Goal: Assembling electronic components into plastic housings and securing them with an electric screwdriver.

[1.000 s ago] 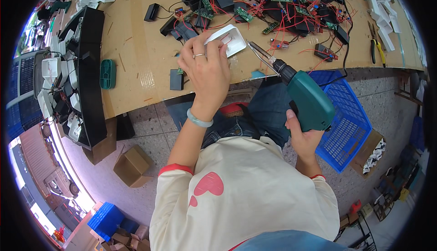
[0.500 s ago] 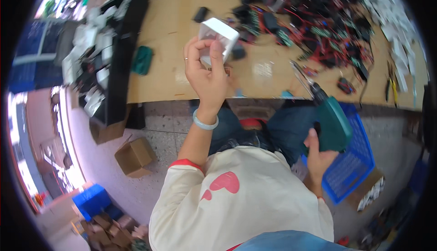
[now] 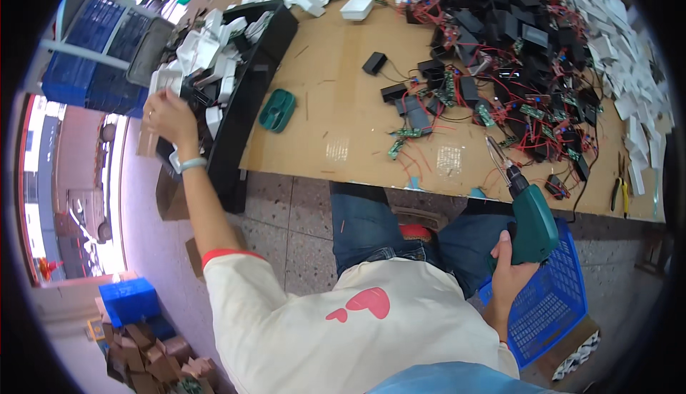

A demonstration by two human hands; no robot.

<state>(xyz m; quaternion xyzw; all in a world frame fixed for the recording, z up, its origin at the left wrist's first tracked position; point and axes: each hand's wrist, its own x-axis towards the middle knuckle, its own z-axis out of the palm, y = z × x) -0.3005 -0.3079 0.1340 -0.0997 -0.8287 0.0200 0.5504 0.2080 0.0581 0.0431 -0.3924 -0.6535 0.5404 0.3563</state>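
Beside the long black plastic bin (image 3: 250, 101), your left hand (image 3: 170, 117) pinches a shallow white plastic shell (image 3: 166, 78)
Your right hand (image 3: 511, 271) encloses a green pistol-shaped tool (image 3: 534, 226); its metal tip (image 3: 510, 168), if hot, could scorch thin red wires (image 3: 541, 158) should you drift

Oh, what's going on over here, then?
A person is working at a table with both hands. The right hand holds a green pistol-shaped tool, its metal tip near a heap of wired black boxes. The left hand is out at the left side of a black tray of white plastic parts, fingers at one white shell; how firmly it grips is unclear.
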